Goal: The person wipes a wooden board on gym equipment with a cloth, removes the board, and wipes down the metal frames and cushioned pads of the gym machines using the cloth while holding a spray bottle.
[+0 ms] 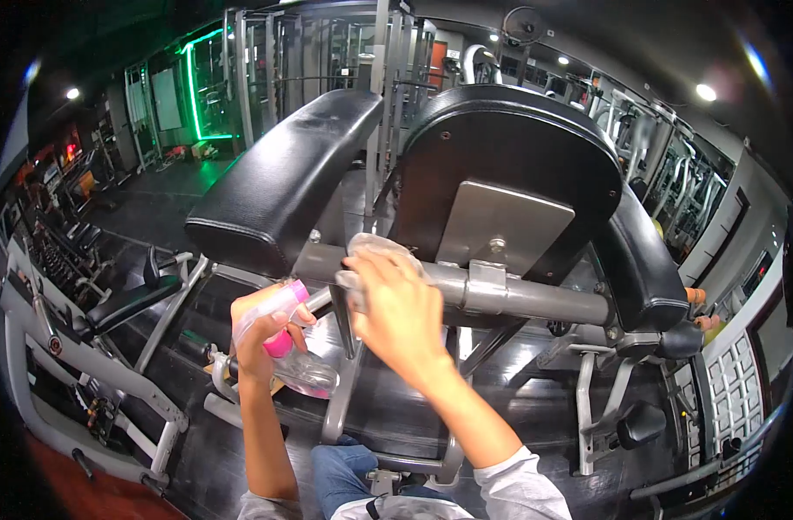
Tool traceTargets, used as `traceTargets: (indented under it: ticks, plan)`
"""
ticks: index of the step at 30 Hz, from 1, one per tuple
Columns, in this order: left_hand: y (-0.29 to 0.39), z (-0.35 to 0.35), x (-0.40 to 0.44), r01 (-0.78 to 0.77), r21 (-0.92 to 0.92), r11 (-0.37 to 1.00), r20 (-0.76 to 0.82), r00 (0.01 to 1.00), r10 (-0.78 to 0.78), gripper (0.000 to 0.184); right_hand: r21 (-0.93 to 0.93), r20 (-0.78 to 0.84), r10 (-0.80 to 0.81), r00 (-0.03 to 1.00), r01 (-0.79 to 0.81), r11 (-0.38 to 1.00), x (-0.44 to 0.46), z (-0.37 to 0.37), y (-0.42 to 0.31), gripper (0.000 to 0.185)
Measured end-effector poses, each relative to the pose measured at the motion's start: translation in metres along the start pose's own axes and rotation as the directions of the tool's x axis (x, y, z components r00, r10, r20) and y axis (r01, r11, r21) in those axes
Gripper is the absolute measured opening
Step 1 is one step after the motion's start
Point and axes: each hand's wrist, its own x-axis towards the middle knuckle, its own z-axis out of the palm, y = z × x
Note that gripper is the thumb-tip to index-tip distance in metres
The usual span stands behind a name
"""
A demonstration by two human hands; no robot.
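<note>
My left hand [265, 328] is closed around a clear spray bottle [310, 374] with a pink spray head, held tilted below the black padded arm rest. A light grey cloth [381, 246] is bunched under my right hand [398, 303], whose fingers press it against the grey metal tube [544, 299] of the gym machine. Part of the cloth is hidden by the fingers. Above the tube stands the machine's black backrest [509, 147], with a metal plate [505, 230] bolted to its rear. The long black arm pad [284, 173] lies to the left, above both hands.
Another black pad [639, 260] juts out on the right side. A grey-framed machine [93, 373] stands at lower left, beside a small bench [132, 299]. Dark flooring [535, 416] surrounds the frame, and a white panelled piece [734, 399] is at far right.
</note>
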Motion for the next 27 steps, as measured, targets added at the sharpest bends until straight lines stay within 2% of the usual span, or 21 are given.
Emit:
traceTargets:
  ticks: [1,4,7,11,12,14,16,17,18,21,24,26,27]
  plan:
    - [0.000,-0.003,-0.001,0.011,-0.007,1.000,-0.016,1.000,-0.011,0.041,0.086,-0.015,-0.004,1.000,0.006,0.996,-0.004,-0.007,0.007,0.042]
    - [0.000,-0.013,-0.003,0.024,0.001,1.000,-0.017,1.000,-0.024,0.040,-0.038,-0.023,0.103,0.994,-0.104,0.994,-0.024,-0.040,0.021,0.042]
    - [0.003,-0.020,-0.004,0.015,0.021,1.000,-0.011,1.000,-0.015,0.039,-0.031,-0.074,0.177,0.981,-0.180,0.983,-0.036,-0.053,0.038,0.039]
    - [0.005,-0.023,-0.008,0.015,0.042,0.999,-0.030,0.999,-0.014,0.039,-0.051,-0.130,0.149,0.980,-0.156,0.986,-0.024,-0.032,0.020,0.037]
    - [0.005,-0.026,-0.009,0.015,0.044,0.999,-0.033,0.999,-0.014,0.039,0.011,-0.130,0.167,0.977,-0.167,0.986,-0.016,-0.024,0.011,0.034]
    - [0.005,-0.030,-0.014,0.016,0.060,0.998,-0.021,1.000,-0.015,0.041,-0.032,-0.091,0.170,0.981,-0.173,0.984,-0.001,-0.002,-0.005,0.032]
    - [0.005,-0.032,-0.017,0.022,0.064,0.998,-0.034,0.999,-0.020,0.042,0.006,-0.097,0.099,0.990,-0.099,0.995,0.015,0.022,-0.022,0.028]
    - [0.006,-0.032,-0.018,0.024,0.067,0.997,-0.043,0.999,-0.022,0.043,-0.051,-0.103,0.007,0.995,-0.012,0.999,0.018,0.037,-0.027,0.030]
    - [0.006,-0.033,-0.019,0.027,0.070,0.997,-0.048,0.999,-0.024,0.043,0.042,-0.035,0.015,0.999,-0.014,0.999,0.020,0.041,-0.037,0.031]
    - [0.008,-0.036,-0.022,0.036,0.070,0.997,-0.058,0.998,-0.032,0.044,0.124,-0.045,0.035,0.998,-0.029,0.992,0.011,0.043,-0.031,0.039]
    - [0.009,-0.037,-0.024,0.038,0.036,0.999,-0.072,0.997,-0.035,0.044,0.201,-0.059,-0.025,0.998,0.037,0.979,-0.015,0.028,-0.009,0.046]
    - [0.010,-0.037,-0.025,0.043,0.031,0.999,-0.061,0.997,-0.041,0.046,0.063,-0.036,-0.073,0.997,0.075,0.995,-0.036,0.019,0.006,0.053]
    - [0.010,-0.037,-0.027,0.047,0.031,0.998,-0.062,0.997,-0.045,0.046,0.009,-0.112,-0.135,0.985,0.137,0.991,-0.045,0.020,0.016,0.056]
